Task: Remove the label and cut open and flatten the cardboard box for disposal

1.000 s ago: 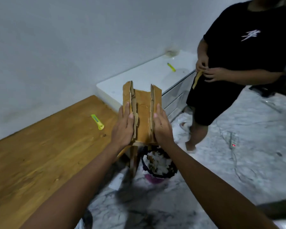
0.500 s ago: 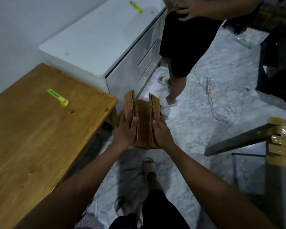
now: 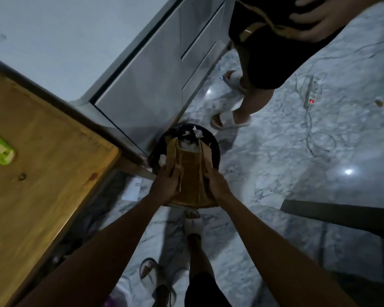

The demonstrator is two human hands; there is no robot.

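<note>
Far left I note a lime-green plastic utility knife (image 3: 1, 149) lying on the honey-coloured wooden table (image 3: 42, 169), partly cut off by the frame edge. Next along, a white cabinet with drawer fronts (image 3: 155, 69) butts against the table's end. On the marbled grey-white floor (image 3: 275, 151) below the table corner I see a small white slip of paper (image 3: 132, 189). Centre frame: the folded brown cardboard box (image 3: 190, 173), its side panels turned up into a trough shape, is held between both hands over a round black waste bin (image 3: 162, 147) that contains crumpled white paper; the box's far end sits above the bin's mouth, and I cannot tell whether it touches the contents. The left hand (image 3: 165, 186) lies flat against the box's left panel, fingers straight and pressed along the cardboard. The right hand (image 3: 215, 185) does the same on the right panel, fingers extended along it, so the box is squeezed between two flat palms. Below the box I see the wearer's own feet in pale slippers (image 3: 193, 224). Further right, a second person in black shorts (image 3: 264, 54) stands by the cabinet in white slides, one hand against the dark clothing at the top edge. Right of that person, a white power strip with a red light (image 3: 311, 94) and its cable lie on the floor. A dark slanted board (image 3: 341, 214) crosses the right edge.
</note>
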